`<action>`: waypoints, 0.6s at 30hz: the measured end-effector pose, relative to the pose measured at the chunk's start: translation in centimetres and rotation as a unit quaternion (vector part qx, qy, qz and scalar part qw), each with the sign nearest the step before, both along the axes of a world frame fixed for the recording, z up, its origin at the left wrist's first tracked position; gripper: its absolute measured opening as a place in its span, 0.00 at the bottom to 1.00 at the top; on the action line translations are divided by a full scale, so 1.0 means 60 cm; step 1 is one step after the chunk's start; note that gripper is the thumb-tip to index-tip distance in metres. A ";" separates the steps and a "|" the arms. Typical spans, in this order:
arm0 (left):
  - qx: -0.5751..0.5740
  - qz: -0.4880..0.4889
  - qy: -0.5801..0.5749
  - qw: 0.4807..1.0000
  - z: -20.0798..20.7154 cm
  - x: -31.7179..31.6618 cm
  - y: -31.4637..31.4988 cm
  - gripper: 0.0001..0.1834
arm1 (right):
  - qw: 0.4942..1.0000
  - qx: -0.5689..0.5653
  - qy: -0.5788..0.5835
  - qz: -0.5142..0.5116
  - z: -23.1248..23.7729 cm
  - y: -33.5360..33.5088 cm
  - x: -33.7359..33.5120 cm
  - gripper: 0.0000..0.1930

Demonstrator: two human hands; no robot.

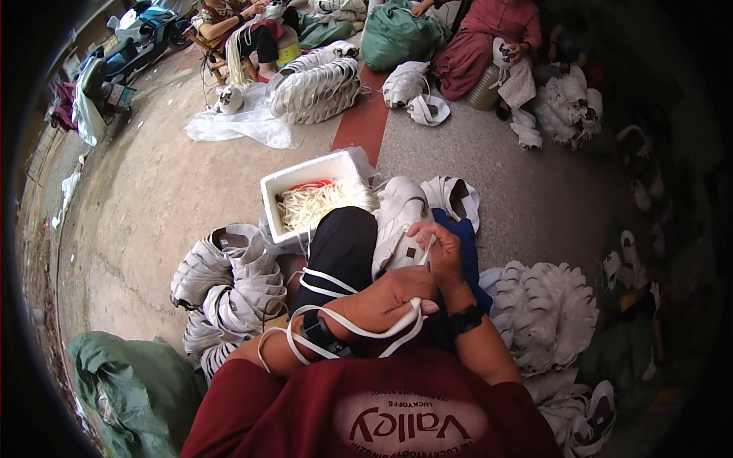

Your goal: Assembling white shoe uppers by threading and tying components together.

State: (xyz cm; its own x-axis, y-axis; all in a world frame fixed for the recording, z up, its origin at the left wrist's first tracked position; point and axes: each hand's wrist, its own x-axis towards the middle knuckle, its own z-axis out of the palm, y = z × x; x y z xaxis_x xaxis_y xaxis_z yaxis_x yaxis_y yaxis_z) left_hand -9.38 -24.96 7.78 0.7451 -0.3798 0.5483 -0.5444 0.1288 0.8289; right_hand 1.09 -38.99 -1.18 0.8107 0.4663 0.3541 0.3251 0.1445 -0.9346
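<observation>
Trailing from the curled left hand (406, 292), a white lace (415, 305) is looped around the left forearm. Another stretch is pinched by the fingertips of the right hand (438, 250). Both hands are closed down on the lace, though the left fingers' exact hold cannot be told. Beneath and just beyond them, a white shoe (401, 217) is set beside the dark trouser leg (340, 237). It is judged to be light, with a bendable upper and a firmer sole, best steadied by its sides; the lace seems limp, rather slippery and easily tangled, best pinched near its end. Near the shoe's far end, a 2nd shoe (452, 197) is placed.

Ahead to the left, a white foam box (321, 169) is heaped with cream laces (305, 210), a red item (317, 185) partly buried among them. Shoes are bunched in 2 piles, the left pile (229, 282) and right pile (542, 313). At lower left, a green sack (130, 389) is seen, its contents hidden.
</observation>
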 end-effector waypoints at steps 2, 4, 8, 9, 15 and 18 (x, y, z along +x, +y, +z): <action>-0.100 -0.007 0.109 0.989 0.006 -0.010 0.045 0.19 | 0.981 0.140 0.132 0.007 0.048 -0.018 -0.008 0.12; -0.294 0.051 0.128 0.946 -0.014 -0.019 0.086 0.22 | 0.951 0.245 0.181 -0.055 0.055 -0.077 0.013 0.14; -0.604 0.059 0.230 0.761 -0.094 -0.036 0.240 0.26 | 0.878 0.378 0.248 -0.159 0.002 -0.248 0.031 0.13; -0.636 0.083 0.219 0.736 -0.134 -0.048 0.275 0.26 | 0.875 0.385 0.245 -0.163 -0.021 -0.295 0.034 0.13; -0.483 0.443 0.555 0.512 -0.357 -0.158 0.383 0.14 | 0.842 -0.472 0.202 -0.167 0.028 -0.369 0.014 0.08; -0.230 0.421 0.625 0.616 -0.374 -0.179 0.363 0.08 | 0.932 -0.355 -0.039 -0.054 0.227 -0.191 -0.037 0.17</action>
State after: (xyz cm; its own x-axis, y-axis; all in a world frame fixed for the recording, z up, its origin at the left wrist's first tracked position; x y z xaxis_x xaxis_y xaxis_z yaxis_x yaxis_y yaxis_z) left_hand -20.14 -3.21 -14.63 0.5217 0.4107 -0.7478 0.4471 0.6149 0.6496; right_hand -1.13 -50.47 12.42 0.8514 0.5224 0.0469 0.3725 -0.5394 -0.7552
